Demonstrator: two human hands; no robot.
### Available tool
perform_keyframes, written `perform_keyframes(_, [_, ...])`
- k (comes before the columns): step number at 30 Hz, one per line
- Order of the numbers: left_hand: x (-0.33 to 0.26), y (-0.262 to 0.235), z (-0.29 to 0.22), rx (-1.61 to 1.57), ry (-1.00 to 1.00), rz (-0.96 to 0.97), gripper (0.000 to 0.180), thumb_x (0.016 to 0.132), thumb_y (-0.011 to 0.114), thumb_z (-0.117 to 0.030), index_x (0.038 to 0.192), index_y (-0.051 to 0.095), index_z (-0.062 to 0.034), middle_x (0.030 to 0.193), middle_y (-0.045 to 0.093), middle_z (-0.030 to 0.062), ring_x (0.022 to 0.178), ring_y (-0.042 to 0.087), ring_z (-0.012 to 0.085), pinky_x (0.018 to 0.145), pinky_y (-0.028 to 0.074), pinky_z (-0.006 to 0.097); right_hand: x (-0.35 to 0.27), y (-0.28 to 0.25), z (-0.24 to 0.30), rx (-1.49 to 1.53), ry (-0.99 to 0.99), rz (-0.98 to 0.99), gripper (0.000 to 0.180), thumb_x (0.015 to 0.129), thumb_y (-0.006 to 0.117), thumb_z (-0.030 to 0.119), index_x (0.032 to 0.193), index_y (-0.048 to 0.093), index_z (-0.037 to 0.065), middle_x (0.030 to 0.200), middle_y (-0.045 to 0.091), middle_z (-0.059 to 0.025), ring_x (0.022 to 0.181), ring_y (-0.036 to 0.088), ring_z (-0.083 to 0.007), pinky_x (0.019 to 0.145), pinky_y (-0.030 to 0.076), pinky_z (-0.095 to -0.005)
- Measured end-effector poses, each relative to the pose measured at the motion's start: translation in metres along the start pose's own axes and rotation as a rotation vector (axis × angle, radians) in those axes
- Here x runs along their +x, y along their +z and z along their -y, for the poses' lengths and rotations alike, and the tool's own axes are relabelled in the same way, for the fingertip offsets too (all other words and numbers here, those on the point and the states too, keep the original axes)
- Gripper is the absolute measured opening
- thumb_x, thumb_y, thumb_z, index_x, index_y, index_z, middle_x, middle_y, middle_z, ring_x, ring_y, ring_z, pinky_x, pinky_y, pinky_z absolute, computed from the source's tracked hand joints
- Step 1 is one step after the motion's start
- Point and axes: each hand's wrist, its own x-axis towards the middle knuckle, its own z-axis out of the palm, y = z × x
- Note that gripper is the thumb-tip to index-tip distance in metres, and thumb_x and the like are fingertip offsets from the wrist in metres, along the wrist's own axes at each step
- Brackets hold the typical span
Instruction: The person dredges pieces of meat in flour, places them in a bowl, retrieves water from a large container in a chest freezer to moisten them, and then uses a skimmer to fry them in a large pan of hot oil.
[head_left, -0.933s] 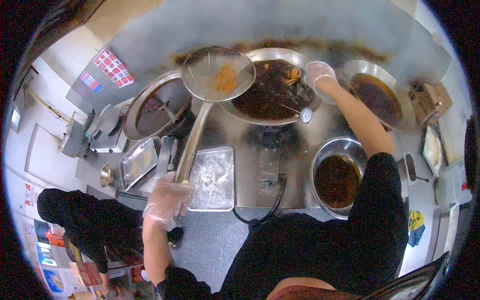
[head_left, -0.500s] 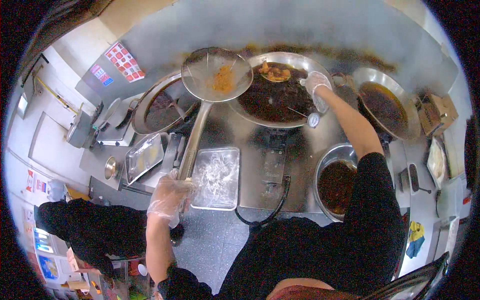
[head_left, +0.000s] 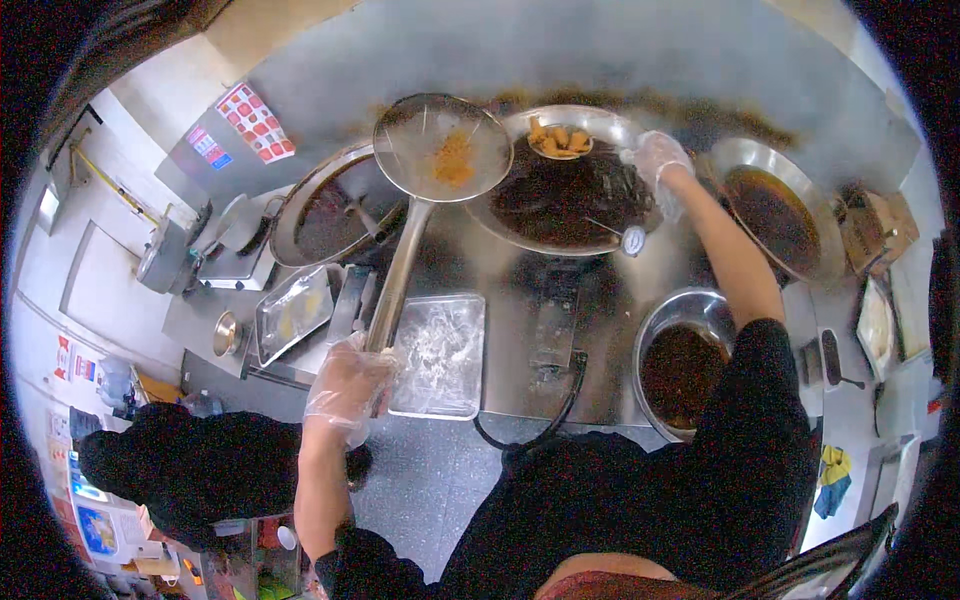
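The left hand (head_left: 345,385), in a clear plastic glove, is closing around the lower end of a long metal handle at the lower left of centre. That handle is running up to a round mesh skimmer (head_left: 443,148) at the upper centre, which is carrying a small heap of orange crumbs (head_left: 453,158) and is hanging over the gap between two woks.

The right hand (head_left: 660,155), also gloved, is reaching over the far rim of the centre wok (head_left: 570,185) at the upper right of centre; whether it is gripping anything cannot be told. Golden fried pieces (head_left: 558,140) are sitting in a small scoop at the top of that wok, above dark oil.

Just right of the left hand, a flat steel tray (head_left: 438,355) is lying on the table (head_left: 520,330). A second wok (head_left: 330,205) is standing at the upper left, a third (head_left: 780,210) at the upper right, and a steel bowl of dark liquid (head_left: 685,360) at the right of centre. Another person in dark clothing (head_left: 190,465) is standing at the lower left.
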Motion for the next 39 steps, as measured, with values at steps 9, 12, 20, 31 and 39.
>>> perform_keyframes(9, [0.023,0.03,-0.002,0.04,0.076,0.165,0.015,0.074,0.065,-0.012,0.084,0.055,-0.0061,0.06,0.051,0.0008,0.046,0.048,0.0097,0.039,0.036,0.024,-0.016,-0.122,0.019,-0.38,-0.188,0.05,0.036,0.081,0.054,0.033,0.091,0.064,0.001,0.096,0.062,-0.0208,0.092,0.06,-0.033,0.083,0.046,-0.0421])
perform_keyframes(12, [0.026,0.034,0.005,-0.162,0.059,0.314,0.016,0.074,0.065,-0.013,0.085,0.056,-0.0064,0.06,0.052,0.0007,0.046,0.049,0.0092,0.039,0.038,0.023,-0.042,-0.121,0.074,-0.335,-0.221,-0.069,0.029,0.083,0.053,0.024,0.098,0.06,0.001,0.095,0.062,-0.0187,0.096,0.059,-0.0326,0.084,0.046,-0.0393])
perform_keyframes(20, [0.029,0.053,-0.004,-0.217,-0.017,0.421,0.02,0.078,0.062,-0.015,0.092,0.057,-0.0026,0.06,0.053,0.0016,0.042,0.048,0.0097,0.034,0.037,0.022,-0.069,-0.096,0.081,-0.637,-0.417,-0.208,0.015,0.076,0.057,0.009,0.089,0.057,0.002,0.083,0.064,-0.0115,0.076,0.065,-0.0261,0.058,0.051,-0.0365])
perform_keyframes(31, [0.04,0.02,0.024,-0.158,0.039,0.457,0.027,0.074,0.062,-0.016,0.094,0.057,0.0,0.063,0.055,0.0018,0.046,0.05,0.0101,0.036,0.038,0.022,-0.105,-0.128,0.035,-0.681,-0.156,-0.307,0.032,0.075,0.063,0.019,0.102,0.054,0.006,0.087,0.064,-0.0108,0.082,0.065,-0.0255,0.062,0.052,-0.0355])
perform_keyframes(39, [0.07,-0.005,0.038,-0.257,0.057,0.501,0.024,0.074,0.063,-0.01,0.095,0.057,-0.0002,0.061,0.054,0.0028,0.046,0.051,0.0108,0.035,0.041,0.025,-0.136,-0.05,0.0,-0.655,0.051,-0.063,0.021,0.077,0.058,0.011,0.098,0.057,0.011,0.098,0.063,-0.0106,0.091,0.063,-0.0265,0.066,0.052,-0.0357])
